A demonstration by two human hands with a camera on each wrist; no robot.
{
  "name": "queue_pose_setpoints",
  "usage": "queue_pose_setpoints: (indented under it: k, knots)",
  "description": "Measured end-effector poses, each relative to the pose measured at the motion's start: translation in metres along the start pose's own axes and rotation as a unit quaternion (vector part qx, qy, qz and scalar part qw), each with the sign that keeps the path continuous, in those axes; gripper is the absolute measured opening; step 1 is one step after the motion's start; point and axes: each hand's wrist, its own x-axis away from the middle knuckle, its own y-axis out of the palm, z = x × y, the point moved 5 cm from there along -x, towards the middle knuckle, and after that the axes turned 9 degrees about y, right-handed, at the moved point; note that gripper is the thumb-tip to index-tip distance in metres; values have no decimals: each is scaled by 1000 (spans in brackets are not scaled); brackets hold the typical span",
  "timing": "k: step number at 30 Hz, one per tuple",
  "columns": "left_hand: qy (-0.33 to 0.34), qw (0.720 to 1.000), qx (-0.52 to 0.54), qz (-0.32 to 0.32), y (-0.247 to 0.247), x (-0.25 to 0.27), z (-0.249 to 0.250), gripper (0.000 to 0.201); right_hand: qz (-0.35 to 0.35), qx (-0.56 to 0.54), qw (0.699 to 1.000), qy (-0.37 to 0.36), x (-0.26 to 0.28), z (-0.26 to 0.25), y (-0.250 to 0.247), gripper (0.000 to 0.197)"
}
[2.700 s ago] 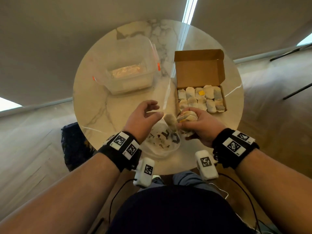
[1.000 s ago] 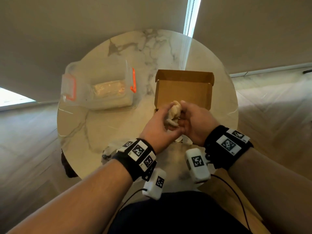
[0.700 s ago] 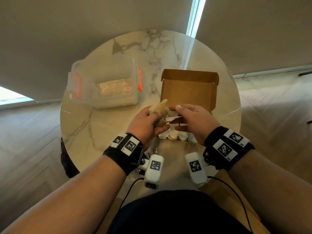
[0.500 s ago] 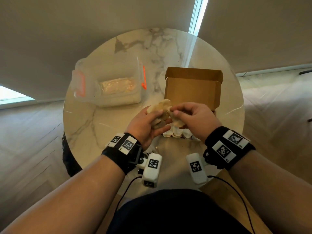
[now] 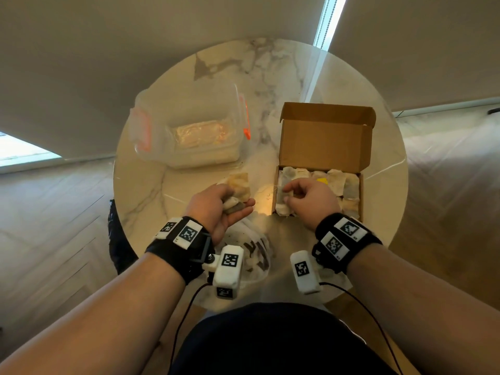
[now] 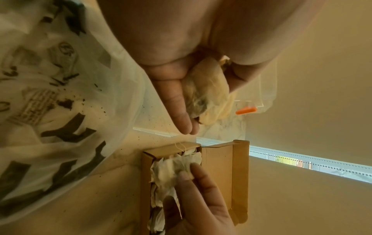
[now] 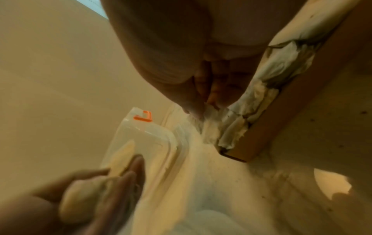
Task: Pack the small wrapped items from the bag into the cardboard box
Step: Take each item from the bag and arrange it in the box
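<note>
The open cardboard box (image 5: 361, 196) lies at the table's right, its floor covered with several pale wrapped items (image 5: 338, 180). My right hand (image 5: 288, 194) hovers over the box's left end, and its fingertips (image 7: 198, 111) pinch one wrapped item (image 6: 173, 168) down among the others. Left of the box (image 6: 219, 167), my left hand (image 5: 238, 204) grips a small bundle of wrapped items (image 5: 239, 185), which is plainly visible in the left wrist view as the bundle (image 6: 207, 90). The printed plastic bag (image 5: 255, 257) lies crumpled under my left wrist, near the front edge.
A clear plastic container (image 5: 194, 147) with orange clasps (image 5: 246, 131) stands at the back left of the round marble table (image 5: 284, 66). The box lid (image 5: 324, 136) stands upright behind the box. Dark crumbs dot the table by the bag (image 6: 50, 95).
The hands were together in front of the box, both on the bundle. Now they have parted: the left keeps the bundle and has moved left, the right has gone into the box with one item.
</note>
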Motion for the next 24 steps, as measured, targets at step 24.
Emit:
queue_pose_setpoints:
  k: [24]
  knots:
    - [17, 991, -61, -119, 58, -6, -7, 11, -3, -200, 972, -122, 21, -34, -34, 37]
